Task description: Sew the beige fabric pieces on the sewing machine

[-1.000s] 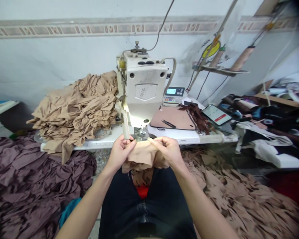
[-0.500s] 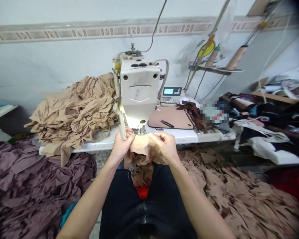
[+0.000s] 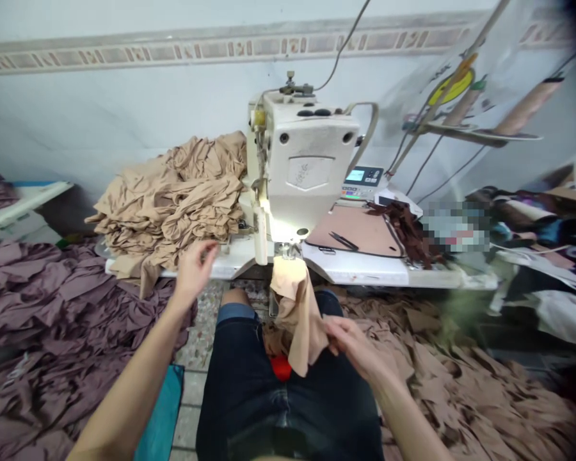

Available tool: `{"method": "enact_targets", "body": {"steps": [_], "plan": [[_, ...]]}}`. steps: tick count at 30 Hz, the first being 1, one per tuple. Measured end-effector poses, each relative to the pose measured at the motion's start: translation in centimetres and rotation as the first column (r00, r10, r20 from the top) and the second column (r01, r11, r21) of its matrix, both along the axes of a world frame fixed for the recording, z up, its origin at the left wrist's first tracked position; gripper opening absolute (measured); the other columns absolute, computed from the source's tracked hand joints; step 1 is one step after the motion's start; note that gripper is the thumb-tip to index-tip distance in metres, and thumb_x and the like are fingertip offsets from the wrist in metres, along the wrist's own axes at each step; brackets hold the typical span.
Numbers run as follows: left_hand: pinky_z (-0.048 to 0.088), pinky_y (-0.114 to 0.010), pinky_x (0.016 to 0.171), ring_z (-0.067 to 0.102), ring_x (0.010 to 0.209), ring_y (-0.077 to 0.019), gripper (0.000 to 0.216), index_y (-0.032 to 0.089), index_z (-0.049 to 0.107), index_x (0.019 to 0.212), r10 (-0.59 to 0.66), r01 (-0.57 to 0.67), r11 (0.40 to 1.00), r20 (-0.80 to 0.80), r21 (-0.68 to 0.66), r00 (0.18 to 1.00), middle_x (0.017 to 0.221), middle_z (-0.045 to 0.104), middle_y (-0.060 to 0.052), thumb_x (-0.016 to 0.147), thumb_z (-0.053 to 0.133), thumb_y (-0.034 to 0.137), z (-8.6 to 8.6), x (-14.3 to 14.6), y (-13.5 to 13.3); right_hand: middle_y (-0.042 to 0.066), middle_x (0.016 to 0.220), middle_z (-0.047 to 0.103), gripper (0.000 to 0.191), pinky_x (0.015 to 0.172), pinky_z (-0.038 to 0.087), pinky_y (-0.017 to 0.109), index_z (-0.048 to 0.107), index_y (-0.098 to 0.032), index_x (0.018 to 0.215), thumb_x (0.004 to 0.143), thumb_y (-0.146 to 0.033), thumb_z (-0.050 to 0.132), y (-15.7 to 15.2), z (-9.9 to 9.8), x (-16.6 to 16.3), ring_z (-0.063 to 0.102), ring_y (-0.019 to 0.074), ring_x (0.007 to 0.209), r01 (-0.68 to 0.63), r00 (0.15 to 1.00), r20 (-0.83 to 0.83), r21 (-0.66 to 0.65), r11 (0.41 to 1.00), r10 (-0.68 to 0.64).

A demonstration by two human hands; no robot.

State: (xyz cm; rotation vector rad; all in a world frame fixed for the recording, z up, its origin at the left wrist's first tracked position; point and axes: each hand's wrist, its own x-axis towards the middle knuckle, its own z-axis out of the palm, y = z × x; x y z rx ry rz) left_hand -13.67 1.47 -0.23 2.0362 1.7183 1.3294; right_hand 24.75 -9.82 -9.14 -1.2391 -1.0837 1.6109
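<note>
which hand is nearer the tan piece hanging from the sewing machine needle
Right. The right hand touches the lower edge of the tan fabric piece over the lap. The left hand is raised off to its left, clear of it, near the table edge.

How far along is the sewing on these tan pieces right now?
Looks done: a heap of tan pieces lies on the machine table. In hand: one tan piece hangs from under the sewing machine; the right hand touches its lower edge, while the left hand is raised and open beside the heap. Left: probably the tan pile on the floor.
</note>
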Motion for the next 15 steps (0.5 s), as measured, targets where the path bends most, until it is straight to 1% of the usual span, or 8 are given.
{"method": "enact_targets", "body": {"steps": [1,3,5,7,9,12,13,15], "plan": [[0.056,-0.039,0.095,0.073,0.105,-0.0289,0.030,0.016,0.076,0.112,0.076,-0.073,0.996,-0.078,0.049,0.994,0.111,0.079,-0.013,0.100,0.058,0.037,0.9,-1.8,0.4,-0.004,0.057,0.046,0.061,0.044,0.028,0.023,0.063,-0.019,0.061,0.070,-0.075,0.087,-0.2,-0.1,0.5,0.034,0.0106,0.050,0.109,0.994,-0.012,-0.015,0.994,-0.109],[0.051,-0.043,0.108,0.068,0.121,-0.0309,0.034,0.017,0.072,0.125,0.207,-0.189,0.977,-0.225,0.098,0.952,0.126,0.076,-0.015,0.103,0.050,0.031,2.8,-4.7,1.4,-0.005,0.053,0.046,0.059,0.043,0.023,0.024,0.064,-0.020,0.061,0.064,-0.073,0.091,0.0,0.0,1.3,0.031,0.0105,0.047,0.338,0.941,-0.017,-0.016,0.941,-0.338],[0.046,-0.045,0.115,0.061,0.134,-0.0330,0.042,0.017,0.065,0.141,0.246,-0.232,0.969,-0.366,0.083,0.898,0.144,0.067,-0.017,0.104,0.045,0.024,4.4,-6.7,2.6,-0.002,0.055,0.052,0.056,0.044,0.025,0.026,0.069,-0.020,0.064,0.065,-0.071,0.091,0.6,0.5,1.6,0.036,0.0122,0.048,0.450,0.893,-0.009,0.011,0.893,-0.450],[0.047,-0.044,0.113,0.060,0.135,-0.0341,0.050,0.017,0.057,0.151,0.219,-0.248,0.969,-0.488,0.005,0.845,0.153,0.060,-0.019,0.103,0.043,0.017,5.5,-7.8,3.7,0.000,0.058,0.057,0.053,0.046,0.029,0.028,0.071,-0.020,0.066,0.071,-0.071,0.088,1.0,1.2,1.5,0.042,0.0146,0.050,0.423,0.905,0.020,0.071,0.903,-0.426],[0.050,-0.041,0.104,0.066,0.124,-0.0331,0.050,0.016,0.057,0.150,0.189,-0.285,0.955,-0.568,-0.085,0.801,0.150,0.062,-0.020,0.102,0.045,0.015,6.2,-8.3,4.6,0.001,0.059,0.059,0.054,0.047,0.032,0.028,0.071,-0.021,0.064,0.076,-0.072,0.084,1.0,1.9,1.2,0.045,0.0160,0.052,0.324,0.938,0.083,0.144,0.935,-0.337],[0.051,-0.036,0.093,0.069,0.109,-0.0298,0.034,0.012,0.066,0.133,0.213,-0.347,0.930,-0.597,-0.117,0.773,0.129,0.072,-0.016,0.103,0.053,0.023,6.8,-8.4,5.1,0.002,0.059,0.059,0.054,0.048,0.034,0.028,0.072,-0.020,0.064,0.078,-0.071,0.083,0.2,3.3,1.6,0.046,0.0157,0.053,0.191,0.952,0.198,0.206,0.960,-0.232],[0.051,-0.034,0.091,0.068,0.107,-0.0290,0.030,0.012,0.068,0.126,0.241,-0.366,0.925,-0.588,-0.102,0.772,0.123,0.074,-0.013,0.103,0.056,0.025,7.0,-8.4,5.1,0.002,0.060,0.061,0.053,0.049,0.035,0.028,0.075,-0.019,0.066,0.077,-0.070,0.084,-0.1,3.7,2.2,0.048,0.0161,0.053,0.174,0.948,0.228,0.211,0.962,-0.221],[0.050,-0.032,0.091,0.066,0.103,-0.0276,0.022,0.012,0.069,0.113,0.301,-0.407,0.911,-0.558,-0.073,0.774,0.109,0.075,-0.009,0.099,0.060,0.025,7.5,-8.0,4.9,0.005,0.066,0.067,0.049,0.050,0.039,0.030,0.079,-0.020,0.071,0.073,-0.068,0.087,-0.7,4.8,4.4,0.054,0.0189,0.056,0.207,0.926,0.268,0.226,0.952,-0.265]]}}
